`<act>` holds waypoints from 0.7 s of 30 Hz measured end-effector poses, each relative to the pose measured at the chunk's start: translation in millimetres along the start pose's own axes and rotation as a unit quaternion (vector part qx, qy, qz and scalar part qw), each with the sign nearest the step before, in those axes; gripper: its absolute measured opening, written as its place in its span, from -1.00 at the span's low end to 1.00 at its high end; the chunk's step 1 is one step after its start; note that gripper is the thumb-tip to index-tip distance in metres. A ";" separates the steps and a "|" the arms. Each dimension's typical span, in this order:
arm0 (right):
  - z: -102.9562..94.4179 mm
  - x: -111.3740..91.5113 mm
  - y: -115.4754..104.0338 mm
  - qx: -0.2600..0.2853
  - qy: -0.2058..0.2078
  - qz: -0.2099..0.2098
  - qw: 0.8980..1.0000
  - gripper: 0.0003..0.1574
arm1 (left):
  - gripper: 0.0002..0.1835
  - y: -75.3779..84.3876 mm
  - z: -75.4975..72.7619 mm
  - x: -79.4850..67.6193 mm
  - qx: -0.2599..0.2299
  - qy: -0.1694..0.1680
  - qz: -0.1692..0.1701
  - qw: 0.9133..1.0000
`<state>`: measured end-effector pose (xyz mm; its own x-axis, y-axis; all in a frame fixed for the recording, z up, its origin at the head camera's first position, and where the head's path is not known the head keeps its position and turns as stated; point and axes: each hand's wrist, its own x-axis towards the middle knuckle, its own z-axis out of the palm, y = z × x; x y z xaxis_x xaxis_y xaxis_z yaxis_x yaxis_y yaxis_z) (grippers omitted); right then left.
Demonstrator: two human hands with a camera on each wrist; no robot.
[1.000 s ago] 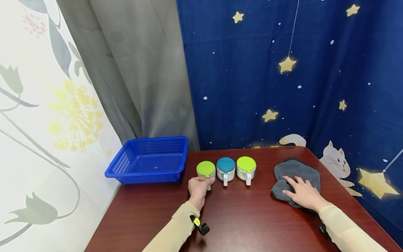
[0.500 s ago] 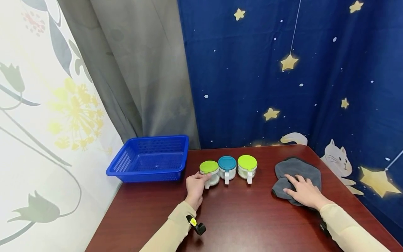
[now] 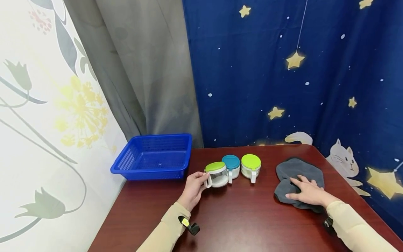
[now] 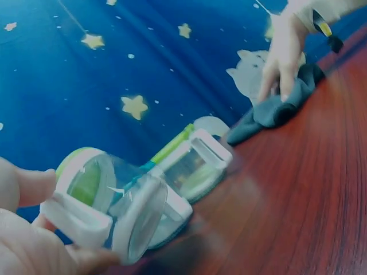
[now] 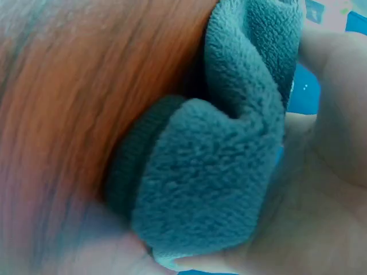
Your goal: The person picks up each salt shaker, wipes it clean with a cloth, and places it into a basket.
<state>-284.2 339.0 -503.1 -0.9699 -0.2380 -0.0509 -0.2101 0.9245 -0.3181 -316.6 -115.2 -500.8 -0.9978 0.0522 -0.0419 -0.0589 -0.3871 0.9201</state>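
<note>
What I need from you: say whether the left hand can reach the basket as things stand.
Probably yes: nothing stands between the left hand and the basket, whose top is open, though that hand already holds a jar by its handle.

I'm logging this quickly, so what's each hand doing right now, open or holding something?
Left hand: closed, holding the leftmost green-lidded jar by its white handle.
Right hand: open, resting on the gray cloth.
</note>
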 end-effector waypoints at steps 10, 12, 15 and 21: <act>1.2 -7.4 -17.4 0.009 -0.002 -0.029 1.000 0.18 | -0.91 23.2 -0.3 -12.7 -0.032 -0.068 0.019 0.997; 3.1 -7.8 -23.7 0.009 0.004 -0.027 1.000 0.10 | -0.91 26.4 0.6 -14.6 -0.033 -0.071 0.018 0.997; 7.7 -9.6 -34.2 0.005 0.012 -0.030 0.999 -0.06 | -0.89 29.9 2.8 -16.4 -0.028 -0.070 0.016 0.997; 13.6 -13.7 -50.4 -0.022 0.075 -0.056 0.995 -0.33 | -0.75 36.3 7.2 -14.4 0.007 -0.030 0.017 0.999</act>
<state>-258.7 291.6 -499.2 -0.9469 -0.2962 0.1248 -0.3198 0.9077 -0.2717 -304.2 -123.4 -464.0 -0.9954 0.0947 0.0121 -0.0245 -0.3761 0.9263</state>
